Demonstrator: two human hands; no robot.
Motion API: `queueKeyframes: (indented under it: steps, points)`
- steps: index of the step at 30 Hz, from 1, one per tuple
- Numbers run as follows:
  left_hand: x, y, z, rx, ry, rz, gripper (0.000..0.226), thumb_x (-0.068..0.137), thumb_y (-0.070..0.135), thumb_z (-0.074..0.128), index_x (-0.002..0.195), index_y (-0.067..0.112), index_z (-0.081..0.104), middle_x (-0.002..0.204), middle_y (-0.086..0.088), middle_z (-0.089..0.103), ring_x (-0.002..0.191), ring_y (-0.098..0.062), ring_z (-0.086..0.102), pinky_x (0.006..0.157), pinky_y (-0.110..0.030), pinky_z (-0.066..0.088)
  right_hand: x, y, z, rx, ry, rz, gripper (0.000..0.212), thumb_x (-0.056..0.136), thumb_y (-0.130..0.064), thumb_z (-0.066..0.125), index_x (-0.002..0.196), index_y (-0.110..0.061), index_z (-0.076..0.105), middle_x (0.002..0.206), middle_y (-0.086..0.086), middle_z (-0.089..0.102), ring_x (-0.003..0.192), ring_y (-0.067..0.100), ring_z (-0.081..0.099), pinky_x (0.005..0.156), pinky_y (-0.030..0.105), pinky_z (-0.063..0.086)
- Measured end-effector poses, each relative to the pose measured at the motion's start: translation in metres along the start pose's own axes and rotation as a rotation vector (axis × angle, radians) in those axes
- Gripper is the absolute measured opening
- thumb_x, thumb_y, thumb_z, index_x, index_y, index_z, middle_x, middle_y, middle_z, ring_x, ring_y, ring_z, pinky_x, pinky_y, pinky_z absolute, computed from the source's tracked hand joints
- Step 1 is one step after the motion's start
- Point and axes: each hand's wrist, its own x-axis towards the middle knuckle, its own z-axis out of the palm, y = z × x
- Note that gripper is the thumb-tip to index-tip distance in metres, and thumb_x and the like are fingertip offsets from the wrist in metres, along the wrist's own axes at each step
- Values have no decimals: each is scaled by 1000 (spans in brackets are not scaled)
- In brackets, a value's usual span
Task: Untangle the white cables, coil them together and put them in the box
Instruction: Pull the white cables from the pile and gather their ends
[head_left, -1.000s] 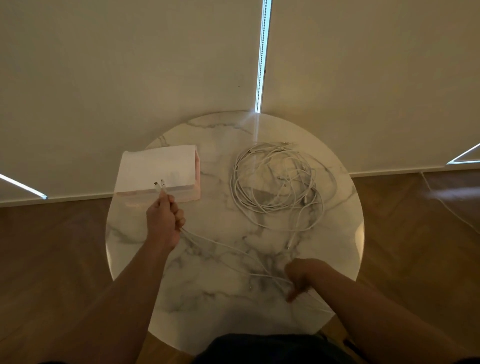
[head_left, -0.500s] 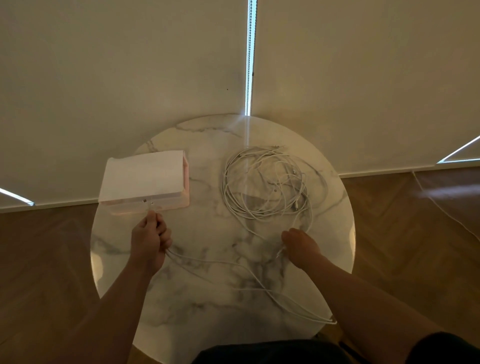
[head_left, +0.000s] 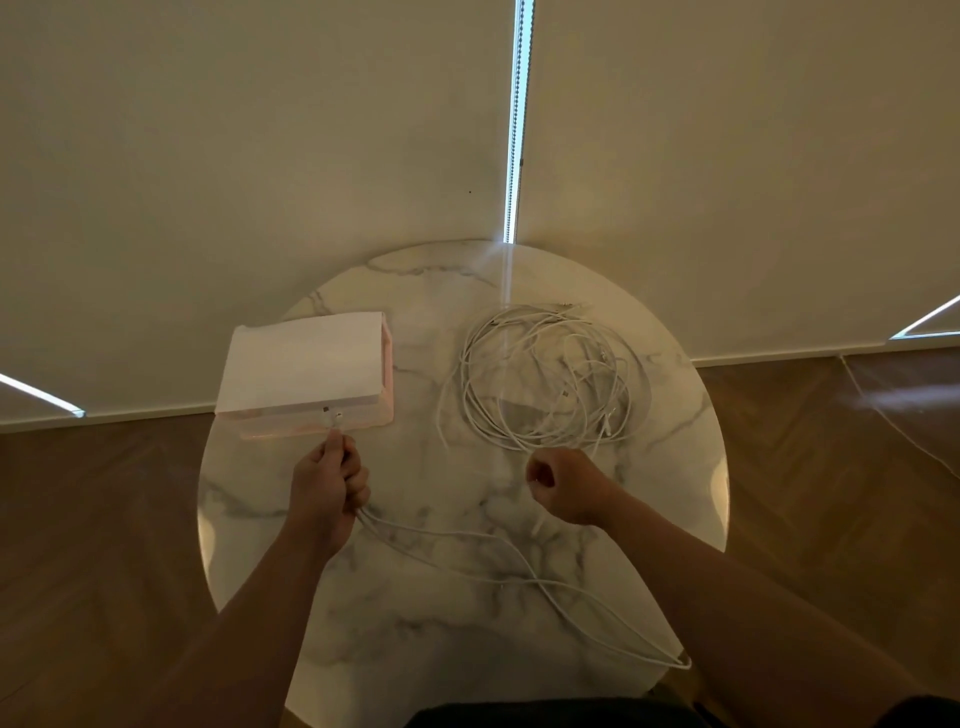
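A loose tangle of white cables (head_left: 545, 379) lies on the far right of the round marble table (head_left: 415, 639). A white and pink box (head_left: 306, 364) sits on the far left. My left hand (head_left: 327, 488) grips two cable strands just in front of the box, and their connector ends (head_left: 332, 415) stick up past my fingers. From that hand a long doubled strand (head_left: 519, 577) trails across the table to its near right edge. My right hand (head_left: 571, 488) is curled at the tangle's near edge and pinches a thin strand that runs out of the pile.
The table stands against closed beige blinds, with a bright gap (head_left: 517, 130) between them. Brown wooden floor (head_left: 831, 493) surrounds the table. Another thin cable (head_left: 904, 431) lies on the floor at the right.
My right hand has moved up from the table's near part to the near edge of the tangle and closed there. My left hand stays in front of the box with the strands.
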Motion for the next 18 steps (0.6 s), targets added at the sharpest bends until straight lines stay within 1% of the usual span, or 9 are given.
queueKeyframes:
  steps: [3,5,7,9,10,12,14,15,18]
  points:
    - [-2,-1,0,9,-8,-14,39,107,28,32,74,14,46,49,6,25,36,-5,19,39,-17,14,2,-20,-9,123,-52,-1,10,92,-24,64,91,-18,72,64,-8,52,54,3,44,60,17,37]
    - [-5,-1,0,8,-9,-18,39,107,28,32,74,14,46,50,6,25,36,-5,19,39,-18,14,2,-31,-18,146,-209,-49,13,92,-19,65,98,-19,77,71,-11,62,59,-1,52,63,12,41]
    - [-7,-1,0,3,-10,-17,38,107,28,32,74,14,46,51,5,25,37,-5,19,39,-19,13,-1,-36,-24,-32,-413,-84,14,89,-21,69,100,-25,78,89,-12,71,78,-1,58,79,19,45]
    - [-8,0,0,-2,-9,-14,38,107,28,32,74,14,46,51,5,25,37,-6,19,39,-19,14,-4,-41,-27,-379,-543,-82,16,87,-29,71,101,-32,77,106,-11,71,99,7,60,92,30,41]
    - [-8,0,-1,-4,-8,-13,39,107,28,32,74,14,46,50,5,25,37,-6,19,39,-18,14,-5,-40,-26,-469,-585,-71,18,87,-28,71,104,-30,76,109,-8,71,102,11,60,93,32,41]
    - [-8,0,-2,-11,-5,-12,39,107,28,33,74,14,46,50,5,25,37,-6,18,39,-18,13,-6,-39,-22,-389,-628,-72,26,88,-19,68,114,-19,73,99,-1,72,90,14,64,84,28,47]
    - [-10,-1,-4,-16,-3,-12,39,107,28,33,73,13,46,50,5,25,37,-6,18,40,-19,13,-7,-44,-19,-85,-553,-1,35,91,-22,65,125,-15,62,83,-1,66,64,5,63,67,20,49]
    - [-10,-1,-5,-17,-3,-12,39,107,28,33,73,13,46,51,5,25,37,-6,18,40,-19,13,-6,-49,-19,43,-454,37,36,94,-28,63,127,-18,58,83,-3,64,56,-1,59,60,14,47]
    - [-12,-1,-7,-23,0,-13,38,107,28,33,74,14,46,52,5,24,37,-6,18,39,-19,13,1,-64,-23,170,-148,-5,22,98,-22,57,118,-20,65,77,-12,62,54,-5,57,58,9,44]
